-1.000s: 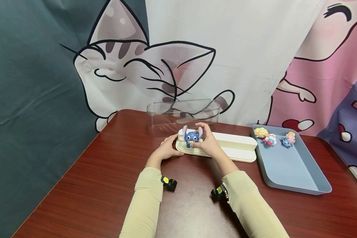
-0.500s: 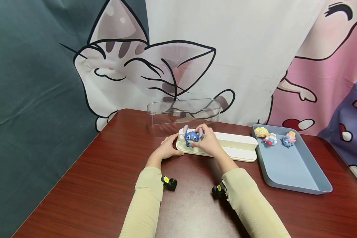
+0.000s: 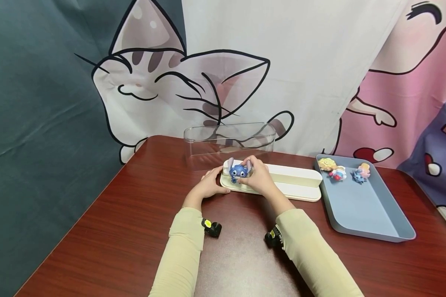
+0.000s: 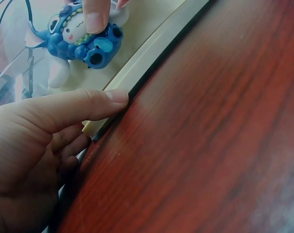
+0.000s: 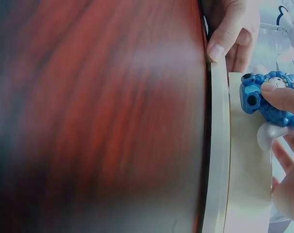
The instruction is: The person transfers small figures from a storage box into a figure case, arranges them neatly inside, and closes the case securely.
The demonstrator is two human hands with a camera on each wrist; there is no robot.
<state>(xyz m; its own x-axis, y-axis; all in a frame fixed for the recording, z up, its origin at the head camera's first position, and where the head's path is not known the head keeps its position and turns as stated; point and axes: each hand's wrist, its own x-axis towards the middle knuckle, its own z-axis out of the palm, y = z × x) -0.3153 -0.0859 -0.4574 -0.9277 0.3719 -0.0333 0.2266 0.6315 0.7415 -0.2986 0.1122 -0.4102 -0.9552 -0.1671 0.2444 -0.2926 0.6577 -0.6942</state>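
A cream display base [image 3: 297, 190] with a raised step along its back lies on the table. My left hand [image 3: 209, 185] grips the base's left end; in the left wrist view its thumb [image 4: 117, 95] rests on the front edge. A blue cartoon figurine [image 3: 238, 170] with big ears, white-faced in the left wrist view, is at the left part of the base. My right hand [image 3: 259, 178] pinches this figurine [image 5: 274, 114], thumb on its front and fingers behind. Whether the figurine's underside touches the base cannot be told.
Behind the base stands a transparent cover [image 3: 193, 141] near the curtain [image 3: 301, 82]. To the right, a blue-grey tray [image 3: 371, 236] holds several small figurines [image 3: 337, 173] at its far end. The reddish-brown wooden table [image 3: 134, 222] extends leftward and in front.
The figurine and my right hand have shifted very slightly, a little to the left over the last half second. My left hand stays on the base's left end.
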